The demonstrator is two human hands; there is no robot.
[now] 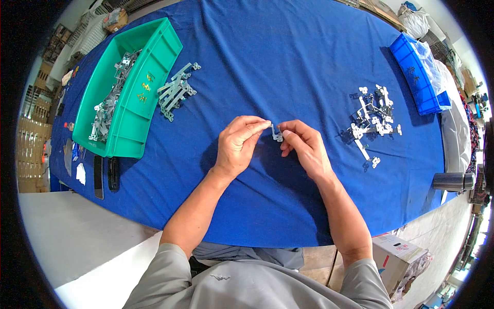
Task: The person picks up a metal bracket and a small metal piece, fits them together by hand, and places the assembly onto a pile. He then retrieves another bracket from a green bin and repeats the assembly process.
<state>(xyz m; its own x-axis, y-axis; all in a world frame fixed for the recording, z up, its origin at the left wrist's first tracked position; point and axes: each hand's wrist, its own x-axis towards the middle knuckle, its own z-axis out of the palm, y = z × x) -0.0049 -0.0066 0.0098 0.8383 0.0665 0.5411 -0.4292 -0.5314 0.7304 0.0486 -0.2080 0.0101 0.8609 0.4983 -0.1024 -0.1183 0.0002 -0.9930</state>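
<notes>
Between my two hands, above the blue cloth, is a small metal bracket (277,134) with a bent end. My left hand (239,143) pinches its upper left end between thumb and fingertips. On the other side, my right hand (304,144) has its thumb and index finger closed at the bracket's right edge. Part of the bracket is hidden by the fingertips. A pile of similar metal brackets (176,91) lies to the left, beside the green bin. Another loose group of metal brackets (374,117) is spread on the cloth to the right.
A green bin (139,110) holding many metal parts stands at the left. At the far right are a blue bin (419,77) with clear plastic in it and a dark metal cylinder (453,181). A black object (113,175) lies near the left edge. Blue cloth (247,216) covers the table.
</notes>
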